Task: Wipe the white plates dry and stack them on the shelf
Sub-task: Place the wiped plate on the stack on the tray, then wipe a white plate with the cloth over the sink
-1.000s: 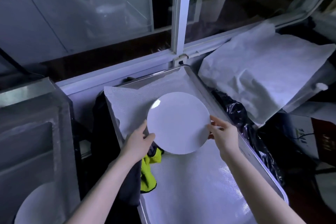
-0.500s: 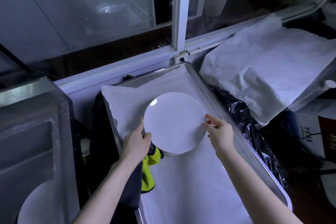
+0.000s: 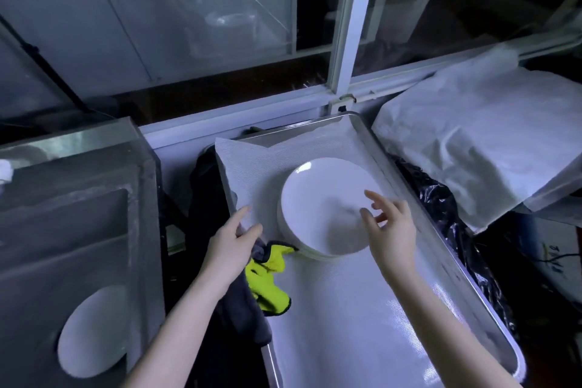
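Note:
A stack of white plates (image 3: 321, 198) rests on the white liner of a metal tray shelf (image 3: 371, 142). My right hand (image 3: 389, 227) hovers over the stack's right side with fingers spread, holding nothing. My left hand (image 3: 234, 238) is at the tray's left rim, left of the stack, fingers extended and holding nothing. A yellow and dark grey cloth (image 3: 267, 283) lies draped over the tray's left edge just below my left hand. Another white plate (image 3: 91, 331) sits low in the steel sink at the left.
A steel sink unit (image 3: 78, 205) stands to the left of the tray. A crumpled white sheet (image 3: 478, 135) covers something at the right, with black plastic (image 3: 447, 214) beside the tray. A window frame (image 3: 346, 25) runs behind.
The plate I held in both hands now lies on top of the stack. Both hands have let go and drawn back from its rim.

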